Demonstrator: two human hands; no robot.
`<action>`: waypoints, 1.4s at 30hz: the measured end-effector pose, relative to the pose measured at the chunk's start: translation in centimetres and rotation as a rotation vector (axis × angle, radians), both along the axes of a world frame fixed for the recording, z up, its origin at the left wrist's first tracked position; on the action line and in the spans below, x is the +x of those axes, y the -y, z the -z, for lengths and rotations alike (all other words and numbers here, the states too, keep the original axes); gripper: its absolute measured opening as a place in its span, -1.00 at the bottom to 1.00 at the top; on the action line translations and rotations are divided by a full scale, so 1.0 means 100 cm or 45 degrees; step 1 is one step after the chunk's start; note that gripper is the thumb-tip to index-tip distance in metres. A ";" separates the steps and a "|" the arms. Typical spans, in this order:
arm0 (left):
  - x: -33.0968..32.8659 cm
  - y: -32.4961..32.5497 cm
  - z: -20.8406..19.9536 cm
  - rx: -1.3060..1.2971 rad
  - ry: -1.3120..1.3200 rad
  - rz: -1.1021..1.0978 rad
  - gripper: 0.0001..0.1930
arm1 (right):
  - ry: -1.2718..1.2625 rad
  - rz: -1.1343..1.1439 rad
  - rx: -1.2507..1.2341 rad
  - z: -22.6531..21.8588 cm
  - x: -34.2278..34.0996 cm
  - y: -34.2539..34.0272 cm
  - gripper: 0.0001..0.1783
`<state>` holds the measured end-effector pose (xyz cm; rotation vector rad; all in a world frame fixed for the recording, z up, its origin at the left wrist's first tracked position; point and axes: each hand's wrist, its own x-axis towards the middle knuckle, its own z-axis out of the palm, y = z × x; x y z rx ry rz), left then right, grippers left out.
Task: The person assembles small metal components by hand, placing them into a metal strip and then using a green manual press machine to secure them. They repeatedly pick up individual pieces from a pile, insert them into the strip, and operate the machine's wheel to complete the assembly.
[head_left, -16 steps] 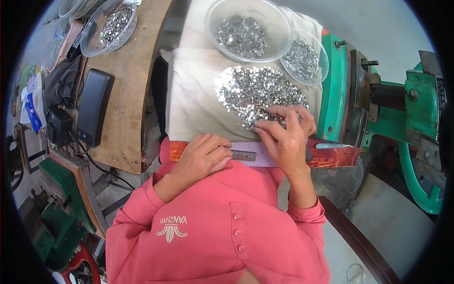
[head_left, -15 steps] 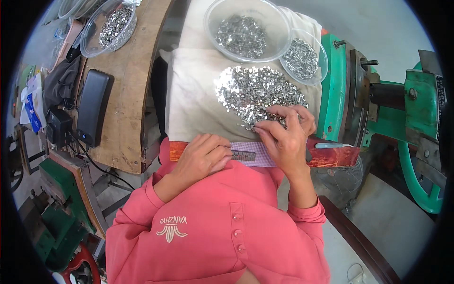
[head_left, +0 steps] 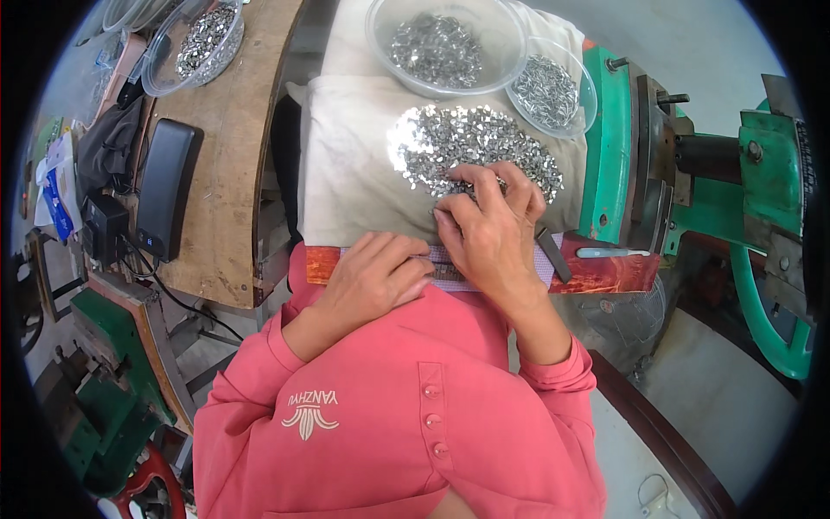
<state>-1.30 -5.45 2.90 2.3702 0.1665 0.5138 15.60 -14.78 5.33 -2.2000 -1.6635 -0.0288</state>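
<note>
From where I watch, the right hand (head_left: 497, 233) reaches over the near edge of the pile of silver pieces (head_left: 471, 143), wrist raised, fingers bent down and spread, thumb near the index; I can't tell whether a piece is pinched between them. The left hand (head_left: 372, 277) lies back-up and loosely curled against the shirt, with its fingertips beside a small dark tray (head_left: 445, 273), half hidden between both hands; I can't tell whether it grips or steadies that. The pile sits just ahead of the right hand, presumably so its fingers can pick without the forearm stretching. Under it the pale cloth (head_left: 346, 182) probably stops small bits from skidding. Farther ahead, a large clear tub (head_left: 501, 39) and a smaller clear tub (head_left: 589, 99) hold more metal bits, likely to stop them mixing with the pile. Right of the right hand lie a dark flat bar (head_left: 553, 255) and a pale-blue tool (head_left: 612, 253), with the green machine (head_left: 605, 147) beyond; well left of the left hand stands the wooden counter (head_left: 229, 147).
</note>
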 end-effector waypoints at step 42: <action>0.000 -0.011 -0.009 -0.058 -0.167 0.034 -0.64 | 0.094 0.054 -0.039 -0.006 -0.026 0.069 -0.88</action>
